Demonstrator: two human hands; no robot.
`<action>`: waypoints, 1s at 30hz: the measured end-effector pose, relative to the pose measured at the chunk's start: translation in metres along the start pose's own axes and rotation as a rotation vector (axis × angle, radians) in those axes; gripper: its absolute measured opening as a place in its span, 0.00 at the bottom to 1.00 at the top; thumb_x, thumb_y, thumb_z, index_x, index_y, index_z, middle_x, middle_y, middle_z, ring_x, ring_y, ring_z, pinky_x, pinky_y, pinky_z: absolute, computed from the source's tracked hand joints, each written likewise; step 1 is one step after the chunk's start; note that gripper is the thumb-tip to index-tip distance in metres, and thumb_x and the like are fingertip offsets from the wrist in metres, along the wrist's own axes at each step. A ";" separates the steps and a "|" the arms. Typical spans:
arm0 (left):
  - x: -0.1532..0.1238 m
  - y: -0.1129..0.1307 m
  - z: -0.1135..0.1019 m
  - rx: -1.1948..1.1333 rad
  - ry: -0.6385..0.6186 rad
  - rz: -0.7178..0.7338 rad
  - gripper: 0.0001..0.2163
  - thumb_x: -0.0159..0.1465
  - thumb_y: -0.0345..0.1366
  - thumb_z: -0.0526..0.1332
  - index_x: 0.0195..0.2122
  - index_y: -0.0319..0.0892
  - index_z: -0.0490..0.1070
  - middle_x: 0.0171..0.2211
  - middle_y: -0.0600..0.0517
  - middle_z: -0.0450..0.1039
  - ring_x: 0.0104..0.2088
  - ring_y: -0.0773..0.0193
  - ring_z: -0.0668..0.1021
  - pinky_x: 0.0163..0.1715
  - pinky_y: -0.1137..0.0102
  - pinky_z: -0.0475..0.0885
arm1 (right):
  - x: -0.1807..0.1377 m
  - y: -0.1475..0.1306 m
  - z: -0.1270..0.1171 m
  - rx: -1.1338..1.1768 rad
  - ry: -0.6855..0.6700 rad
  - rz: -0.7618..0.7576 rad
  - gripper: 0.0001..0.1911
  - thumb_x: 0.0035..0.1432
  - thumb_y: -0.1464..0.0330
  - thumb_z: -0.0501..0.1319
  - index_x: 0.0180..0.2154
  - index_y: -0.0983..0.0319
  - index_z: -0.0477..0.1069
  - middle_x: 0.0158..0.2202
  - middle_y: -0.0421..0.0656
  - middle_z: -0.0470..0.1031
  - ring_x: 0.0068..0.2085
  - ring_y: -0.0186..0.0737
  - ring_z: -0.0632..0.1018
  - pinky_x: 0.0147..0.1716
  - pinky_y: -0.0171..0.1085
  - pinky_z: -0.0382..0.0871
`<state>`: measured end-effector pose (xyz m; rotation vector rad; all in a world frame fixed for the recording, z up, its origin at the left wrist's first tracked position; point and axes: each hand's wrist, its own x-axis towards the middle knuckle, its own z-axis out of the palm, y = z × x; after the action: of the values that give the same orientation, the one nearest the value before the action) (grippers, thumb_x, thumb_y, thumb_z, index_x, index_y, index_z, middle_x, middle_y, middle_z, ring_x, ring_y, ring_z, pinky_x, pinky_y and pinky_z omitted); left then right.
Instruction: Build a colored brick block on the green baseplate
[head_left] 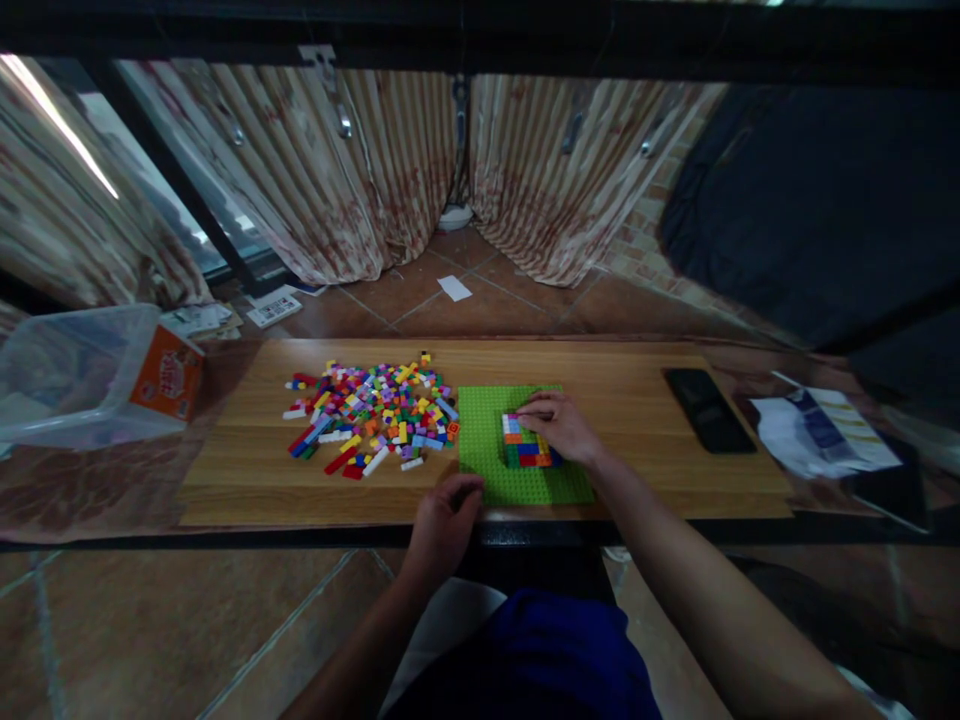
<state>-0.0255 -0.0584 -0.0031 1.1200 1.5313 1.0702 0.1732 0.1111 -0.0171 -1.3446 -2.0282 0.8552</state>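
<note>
A small block built of multicoloured toy bricks (529, 455) stands on the green studded baseplate (487, 485). My right hand (559, 420) reaches over it from the right, its fingers pinched at the built block's far upper edge. The fingers and palm cover part of the top, and no separate brick can be made out between the fingertips. My left hand (448, 520) is by the baseplate's near left edge. Its fingers are curled together, hiding whatever may be in them. Left of the baseplate spreads a heap of loose toy bricks (375, 405) in many colours.
The wooden tabletop (630, 490) carries a black phone (709, 410) at the right. A clear plastic bin (82, 370) with an orange label stands beyond the left end. Papers (821, 430) lie past the right end. Striped curtains (390, 170) hang behind.
</note>
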 end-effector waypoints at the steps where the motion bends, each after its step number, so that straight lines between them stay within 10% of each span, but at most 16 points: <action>1: 0.001 -0.001 0.000 -0.006 -0.004 -0.006 0.10 0.59 0.37 0.59 0.38 0.43 0.77 0.33 0.51 0.78 0.35 0.62 0.78 0.35 0.70 0.72 | 0.001 0.000 0.000 -0.001 -0.001 0.010 0.06 0.52 0.64 0.66 0.33 0.55 0.81 0.41 0.45 0.77 0.49 0.47 0.75 0.53 0.49 0.67; 11: 0.000 0.002 -0.007 -0.090 0.017 0.034 0.09 0.57 0.40 0.61 0.34 0.41 0.77 0.29 0.52 0.76 0.30 0.64 0.76 0.32 0.71 0.71 | 0.002 -0.018 -0.009 0.034 -0.019 0.003 0.11 0.52 0.59 0.63 0.31 0.57 0.81 0.35 0.43 0.80 0.45 0.47 0.77 0.48 0.45 0.69; 22: -0.020 -0.003 -0.085 -0.226 0.317 -0.054 0.17 0.50 0.45 0.67 0.37 0.39 0.77 0.35 0.48 0.79 0.35 0.59 0.80 0.37 0.67 0.75 | -0.029 -0.028 -0.033 0.134 0.225 0.083 0.22 0.58 0.51 0.56 0.30 0.61 0.79 0.31 0.44 0.79 0.39 0.47 0.78 0.39 0.41 0.70; 30: -0.023 -0.009 -0.139 0.336 0.654 -0.014 0.12 0.58 0.36 0.60 0.41 0.41 0.75 0.36 0.48 0.78 0.35 0.60 0.79 0.39 0.65 0.74 | -0.071 0.012 -0.023 0.012 0.416 0.192 0.24 0.58 0.50 0.56 0.39 0.63 0.79 0.39 0.51 0.81 0.39 0.52 0.79 0.40 0.46 0.71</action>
<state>-0.1590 -0.0990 0.0194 1.0219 2.2961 1.2748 0.2223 0.0529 -0.0185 -1.5789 -1.5923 0.6019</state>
